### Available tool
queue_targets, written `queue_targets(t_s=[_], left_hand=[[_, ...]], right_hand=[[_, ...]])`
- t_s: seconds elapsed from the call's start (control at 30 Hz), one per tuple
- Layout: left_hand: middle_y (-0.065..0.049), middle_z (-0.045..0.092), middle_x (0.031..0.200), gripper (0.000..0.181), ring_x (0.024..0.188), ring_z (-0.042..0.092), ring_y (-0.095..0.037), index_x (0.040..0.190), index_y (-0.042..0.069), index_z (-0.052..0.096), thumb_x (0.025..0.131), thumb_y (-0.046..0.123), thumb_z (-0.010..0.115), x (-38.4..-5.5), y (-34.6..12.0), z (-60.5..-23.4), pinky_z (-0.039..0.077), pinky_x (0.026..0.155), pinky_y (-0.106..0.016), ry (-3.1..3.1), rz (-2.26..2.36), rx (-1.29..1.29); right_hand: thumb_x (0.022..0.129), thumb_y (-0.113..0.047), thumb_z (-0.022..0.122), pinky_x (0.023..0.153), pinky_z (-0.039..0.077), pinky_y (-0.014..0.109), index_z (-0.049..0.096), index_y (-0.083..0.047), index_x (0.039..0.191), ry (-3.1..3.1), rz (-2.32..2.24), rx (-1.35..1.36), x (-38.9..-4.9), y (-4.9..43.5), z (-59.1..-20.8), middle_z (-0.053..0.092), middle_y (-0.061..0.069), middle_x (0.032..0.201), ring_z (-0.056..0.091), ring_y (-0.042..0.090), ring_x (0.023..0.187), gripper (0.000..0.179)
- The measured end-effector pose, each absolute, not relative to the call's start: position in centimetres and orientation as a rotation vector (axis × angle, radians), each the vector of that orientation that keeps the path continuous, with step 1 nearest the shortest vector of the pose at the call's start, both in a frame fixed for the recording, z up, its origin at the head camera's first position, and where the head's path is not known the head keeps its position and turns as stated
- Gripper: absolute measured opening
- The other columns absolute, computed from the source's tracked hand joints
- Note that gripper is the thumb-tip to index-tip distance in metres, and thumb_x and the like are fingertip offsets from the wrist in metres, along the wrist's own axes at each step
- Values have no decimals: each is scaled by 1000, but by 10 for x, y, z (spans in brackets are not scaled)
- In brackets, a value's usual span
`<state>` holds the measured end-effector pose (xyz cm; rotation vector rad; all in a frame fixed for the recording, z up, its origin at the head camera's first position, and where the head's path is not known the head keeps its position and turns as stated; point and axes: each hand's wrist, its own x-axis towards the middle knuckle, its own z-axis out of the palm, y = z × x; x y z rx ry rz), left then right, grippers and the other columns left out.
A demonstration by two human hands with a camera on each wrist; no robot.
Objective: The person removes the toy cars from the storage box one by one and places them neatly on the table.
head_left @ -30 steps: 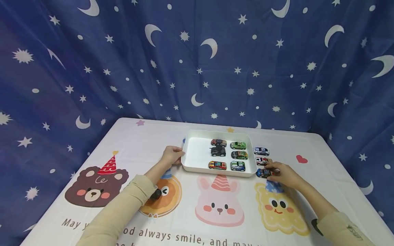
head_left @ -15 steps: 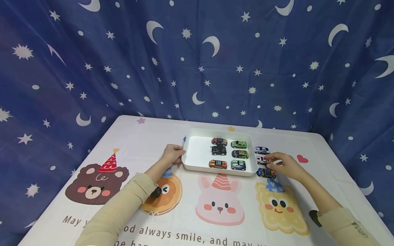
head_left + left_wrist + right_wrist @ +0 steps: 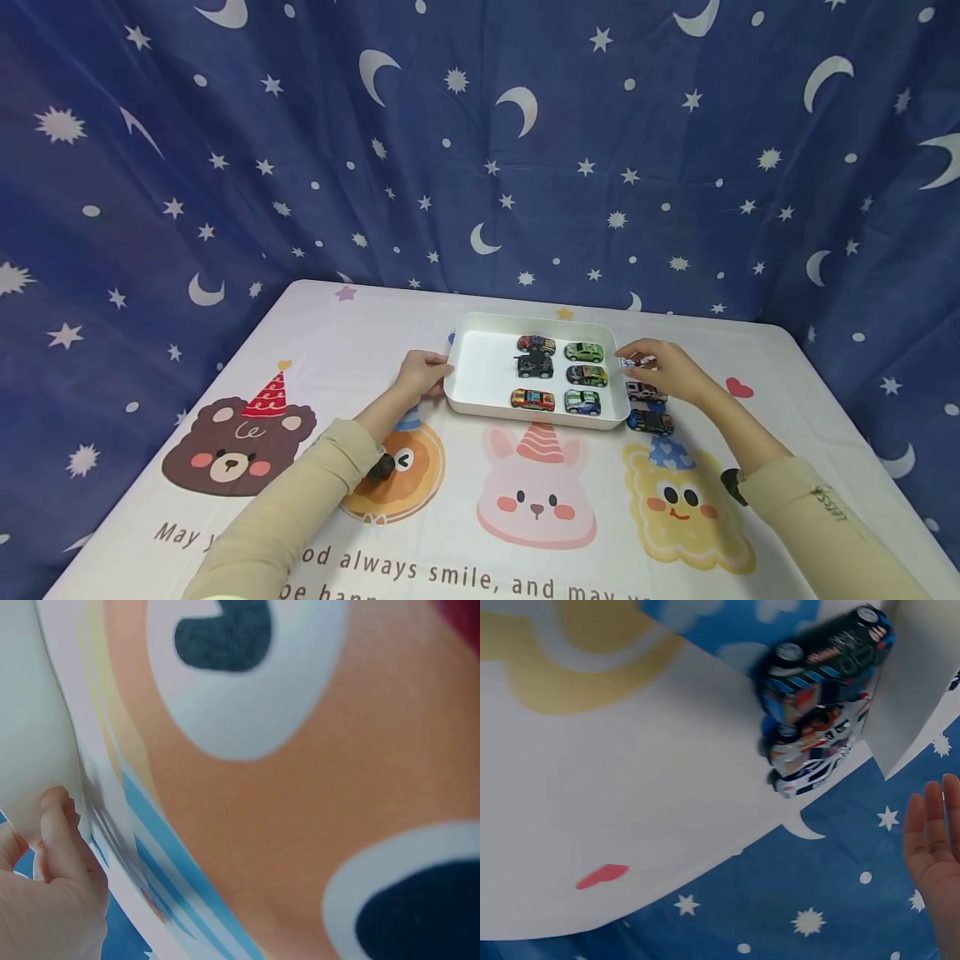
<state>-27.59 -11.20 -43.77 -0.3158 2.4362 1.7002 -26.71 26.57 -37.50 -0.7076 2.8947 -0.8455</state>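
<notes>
My left hand [image 3: 422, 375] pinches the left end of a white tray [image 3: 480, 367]; in the left wrist view its fingers [image 3: 58, 825] bend over the tray wall. Several toy cars sit in the tray, among them a green car [image 3: 584, 352] and a red-yellow one [image 3: 532, 400]. My right hand [image 3: 670, 368] reaches over a white toy car [image 3: 636, 362], the farthest of a row of three outside the tray's right end. In the right wrist view its fingers [image 3: 934, 817] are extended, beside the tray wall. A red-white car [image 3: 647, 392] and a blue-black car [image 3: 650, 422] complete the row.
The cars lie on a white tablecloth [image 3: 315, 350] printed with cartoon faces and text. A blue curtain [image 3: 420, 150] with moons and stars hangs behind the table's far edge. In the tray a black toy vehicle [image 3: 535, 365] stands close to another car [image 3: 536, 343].
My right hand has moved from the near blue-black car, past the red-white one, to the far white car. The left hand stays at the tray's end.
</notes>
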Motion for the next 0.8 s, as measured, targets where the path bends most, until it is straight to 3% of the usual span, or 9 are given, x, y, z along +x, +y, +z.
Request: queue_targets(t_s=[0.43, 0.8], left_hand=[[-21, 67, 104, 27, 59, 57, -6, 112, -4, 63, 88, 8, 61, -276, -111, -439, 51, 50, -12, 2425, 1698, -339], [-22, 66, 107, 29, 60, 57, -5, 114, -5, 62, 88, 8, 61, -276, -111, -438, 51, 50, -13, 2430, 1701, -340]], right_hand=[[87, -4, 63, 91, 51, 55, 62, 4, 115, 2821, -719, -818, -304, 225, -368, 62, 22, 117, 56, 39, 106, 29], [89, -5, 62, 93, 51, 50, 62, 1, 118, 2772, -568, -855, -331, 191, -362, 59, 21, 123, 55, 38, 111, 30]])
